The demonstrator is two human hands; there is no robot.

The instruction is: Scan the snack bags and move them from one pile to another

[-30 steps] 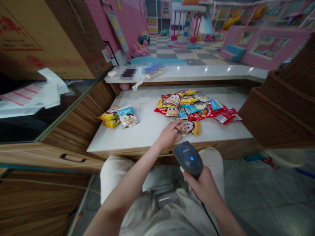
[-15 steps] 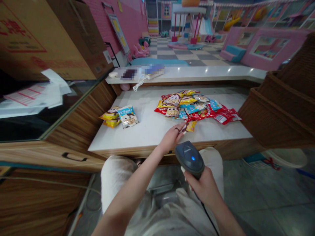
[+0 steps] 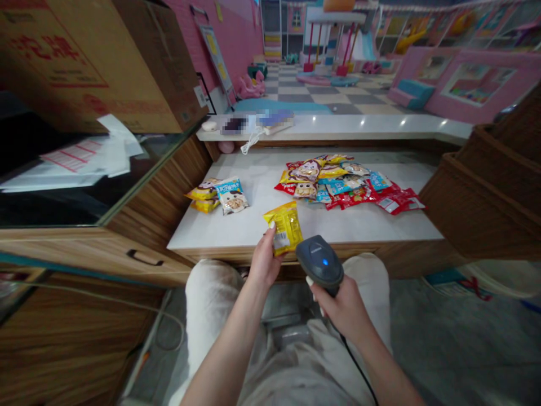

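Observation:
My left hand grips a yellow snack packet just above the near edge of the white counter. My right hand is closed around the handle of a dark grey corded barcode scanner, which sits close to the packet without touching it. A heap of red, yellow and blue snack packets lies farther along the white counter top. A smaller stack of similar packets lies to its left.
Wicker shelving stands to the right, and a large cardboard box sits above a glass-topped cabinet with loose papers on the left. A raised ledge holds blurred items and a white cord. A children's play area lies beyond.
My left hand has lifted the yellow packet off the counter and brought it toward me. The scanner in my right hand has barely moved, and the view has shifted slightly.

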